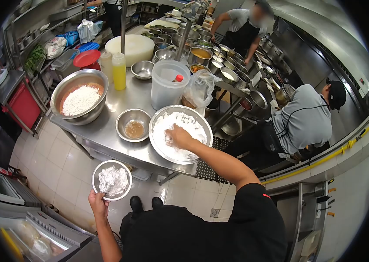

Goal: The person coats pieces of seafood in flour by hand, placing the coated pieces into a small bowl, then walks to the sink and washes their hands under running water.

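Note:
My left hand [99, 203] grips the rim of a small metal bowl [128, 192] off the front of the table, thumb over the edge. White flour-coated pieces [113, 180] are heaped in that bowl. On the steel table, my right hand [178, 137] reaches into a wide metal bowl [209, 139] of white flour [186, 123]. Its fingers are bent and dusted white; whatever lies between them is hidden. Just left of the flour sits a small metal bowl [122, 120] with a little brownish liquid [134, 129] at the bottom.
A large metal bowl [99, 102] holds white grains over something reddish. Behind stand a yellow squeeze bottle [119, 72], a clear plastic bucket [167, 94] and a plastic bag [202, 87]. Two people [241, 30] [304, 118] are at the right-hand stations. An open-topped chiller [40, 236] is lower left.

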A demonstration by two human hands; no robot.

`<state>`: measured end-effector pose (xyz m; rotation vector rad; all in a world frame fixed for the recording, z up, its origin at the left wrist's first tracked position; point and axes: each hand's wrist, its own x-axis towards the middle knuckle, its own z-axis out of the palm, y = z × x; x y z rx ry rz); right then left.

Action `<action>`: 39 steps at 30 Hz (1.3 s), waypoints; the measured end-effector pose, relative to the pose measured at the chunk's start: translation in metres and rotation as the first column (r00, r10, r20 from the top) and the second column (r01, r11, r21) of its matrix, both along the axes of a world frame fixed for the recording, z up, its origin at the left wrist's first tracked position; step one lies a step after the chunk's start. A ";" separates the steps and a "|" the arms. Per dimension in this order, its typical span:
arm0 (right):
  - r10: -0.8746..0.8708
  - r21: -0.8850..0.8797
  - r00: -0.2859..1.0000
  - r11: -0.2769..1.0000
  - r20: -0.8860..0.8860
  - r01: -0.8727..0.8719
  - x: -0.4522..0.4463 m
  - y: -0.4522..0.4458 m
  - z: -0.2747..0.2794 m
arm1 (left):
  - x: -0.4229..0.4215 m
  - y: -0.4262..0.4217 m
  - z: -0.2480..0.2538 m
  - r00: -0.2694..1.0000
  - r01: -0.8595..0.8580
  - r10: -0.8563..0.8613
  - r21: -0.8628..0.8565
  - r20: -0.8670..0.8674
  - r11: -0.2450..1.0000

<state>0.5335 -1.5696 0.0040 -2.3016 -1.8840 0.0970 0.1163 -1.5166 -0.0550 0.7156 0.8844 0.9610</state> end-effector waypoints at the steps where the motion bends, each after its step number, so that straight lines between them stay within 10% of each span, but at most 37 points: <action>1: 0.004 0.005 1.000 1.000 0.001 -0.004 0.006 0.004 -0.004 | 0.002 0.001 0.003 1.000 -0.004 0.004 0.005 0.001 1.000; 8: 0.050 0.057 0.994 0.997 -0.093 -0.045 0.056 0.004 0.037 | 0.021 -0.004 0.034 1.000 0.030 -0.030 0.042 0.001 0.999; 13: -0.234 0.010 0.813 0.959 -0.534 0.283 0.043 -0.008 0.108 | 0.044 -0.008 0.058 0.990 0.144 -0.144 0.074 0.001 0.987; 18: 0.000 0.031 0.637 0.999 -0.771 0.038 -0.004 -0.003 0.166 | 0.071 -0.009 0.054 0.983 0.183 -0.182 0.050 -0.009 0.982; 24: 0.515 0.198 0.682 0.849 -0.520 -0.490 -0.085 0.026 0.119 | 0.084 -0.015 0.050 0.990 0.138 -0.137 0.037 -0.032 0.990; 26: 0.388 0.012 0.759 0.893 -0.522 -0.449 -0.122 0.034 0.079 | 0.093 -0.019 0.053 0.988 0.147 -0.145 0.045 -0.047 0.988; 29: 0.529 0.097 0.847 0.847 -0.060 -0.522 -0.168 0.035 0.030 | 0.092 -0.025 0.041 0.994 0.092 -0.086 0.075 -0.074 0.993; 35: 0.550 -0.343 0.790 0.711 -0.273 -0.613 -0.158 0.026 0.096 | 0.085 -0.040 0.029 0.999 -0.048 0.048 0.061 -0.005 0.997; 39: 0.515 0.239 0.750 0.857 -0.415 -0.457 -0.102 0.010 0.087 | 0.086 -0.044 0.038 0.998 -0.053 0.051 0.071 0.030 0.996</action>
